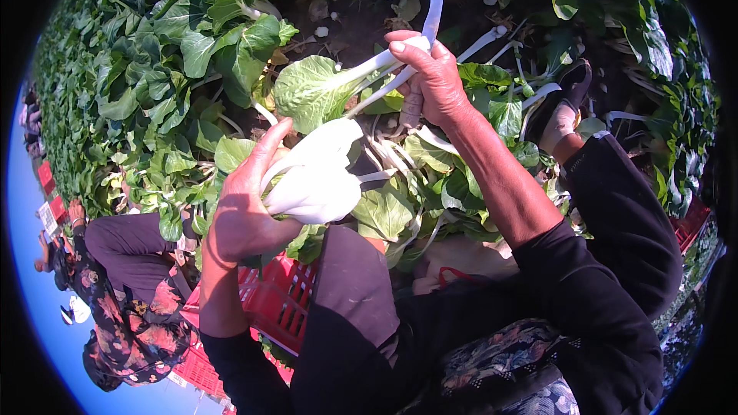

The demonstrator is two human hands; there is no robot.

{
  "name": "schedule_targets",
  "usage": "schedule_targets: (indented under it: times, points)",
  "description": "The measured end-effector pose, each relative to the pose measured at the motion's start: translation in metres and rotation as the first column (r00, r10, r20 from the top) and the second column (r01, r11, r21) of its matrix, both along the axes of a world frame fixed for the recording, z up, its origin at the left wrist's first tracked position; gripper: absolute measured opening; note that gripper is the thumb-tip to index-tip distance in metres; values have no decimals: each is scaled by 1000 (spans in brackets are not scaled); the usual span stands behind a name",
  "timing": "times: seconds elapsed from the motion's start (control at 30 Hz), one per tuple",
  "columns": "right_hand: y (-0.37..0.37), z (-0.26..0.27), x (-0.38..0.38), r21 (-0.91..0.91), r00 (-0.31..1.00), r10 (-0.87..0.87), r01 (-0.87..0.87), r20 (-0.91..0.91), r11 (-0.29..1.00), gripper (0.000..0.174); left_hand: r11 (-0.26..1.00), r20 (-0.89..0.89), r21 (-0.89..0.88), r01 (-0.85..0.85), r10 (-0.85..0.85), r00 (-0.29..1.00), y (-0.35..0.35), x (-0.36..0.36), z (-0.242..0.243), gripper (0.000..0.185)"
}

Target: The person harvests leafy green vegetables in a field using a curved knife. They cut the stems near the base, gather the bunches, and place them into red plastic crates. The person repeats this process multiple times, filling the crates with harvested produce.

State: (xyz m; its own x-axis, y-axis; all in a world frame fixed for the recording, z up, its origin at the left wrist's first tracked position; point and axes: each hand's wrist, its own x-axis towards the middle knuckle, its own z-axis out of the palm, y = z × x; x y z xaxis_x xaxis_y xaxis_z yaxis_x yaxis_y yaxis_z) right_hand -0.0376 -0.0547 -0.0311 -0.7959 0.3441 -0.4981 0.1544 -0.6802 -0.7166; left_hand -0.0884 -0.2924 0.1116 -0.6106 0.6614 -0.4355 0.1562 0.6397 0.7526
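My left hand (242,210) grips a head of bok choy (323,184), its bright white base turned up to the right. A knife with a curved blade (433,6) is in my right hand (429,75), the blade pointing away from me. Below the fist shows its wrapped handle (411,106). Between thumb and blade the same hand pinches a bok choy leaf (317,89) by its white stalk. This leaf lies just beyond the head, and I cannot tell whether any stalk still joins it.
Cut leaves and stalks (398,155) litter the soil beneath my hands. Rows of growing bok choy (138,63) stand left and right. A red plastic crate (277,300) sits by my left knee (357,288). Another person (132,317) crouches at the left.
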Motion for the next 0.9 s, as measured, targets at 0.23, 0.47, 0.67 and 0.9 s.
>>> schedule_targets:
  times: [0.23,0.47,0.67,0.9]
  points:
    - [-36,10,18,-115,980,152,-167,-129,979,35,966,132,259,-4,-31,991,25,-3,-18,88]
    - [-45,13,9,-233,987,160,-151,20,961,51,974,234,220,-55,2,972,36,-1,-69,104]
    - [-30,-17,-14,130,954,271,-255,-127,958,40,984,-154,-114,139,-156,976,55,-60,-40,105]
    - [-21,-58,-54,485,797,547,-596,257,640,35,938,-282,-323,-128,34,959,21,-170,-34,118]
